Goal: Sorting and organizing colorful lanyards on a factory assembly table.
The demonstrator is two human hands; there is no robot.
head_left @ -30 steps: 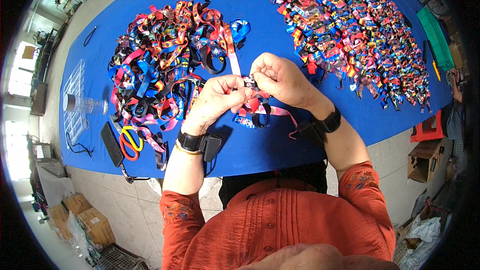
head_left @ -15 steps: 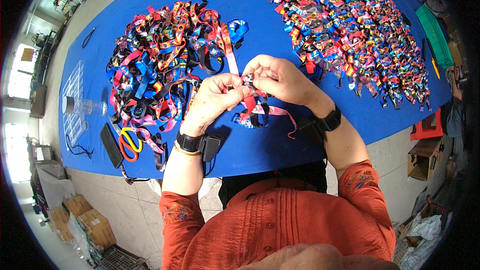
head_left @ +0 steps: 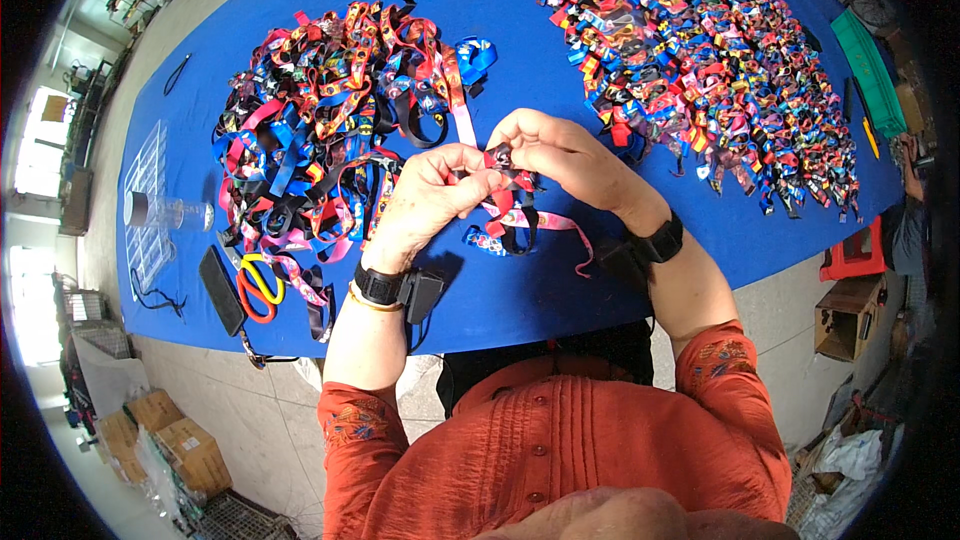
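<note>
Over the blue table, my left hand (head_left: 432, 192) pinches a patterned red and black ribbon (head_left: 500, 180) between thumb and fingers. My right hand (head_left: 556, 158) has its fingers curled on the same ribbon from the other side; its fingertips are partly hidden. Just below my hands lie several loose strips, among them a pink ribbon (head_left: 556, 223) with a frayed tail and a blue patterned piece (head_left: 484, 240). A large heap of colourful printed ribbons (head_left: 310, 120) is beside my left hand. Farther right spreads a dense mass of folded ribbon pieces (head_left: 690, 60).
At the left of the blue table (head_left: 520, 305) lie scissors with red and yellow handles (head_left: 262, 288), a black phone-like slab (head_left: 221, 290), a clear bottle (head_left: 180, 213) and a white wire rack (head_left: 150, 205). A green tray (head_left: 868, 70) is at the far right. Cardboard boxes (head_left: 190, 450) stand on the floor.
The ribbon between my hands has turned and spread a little, showing more of its red and black strip. My right fingers have shifted slightly; both arms stay almost in place.
</note>
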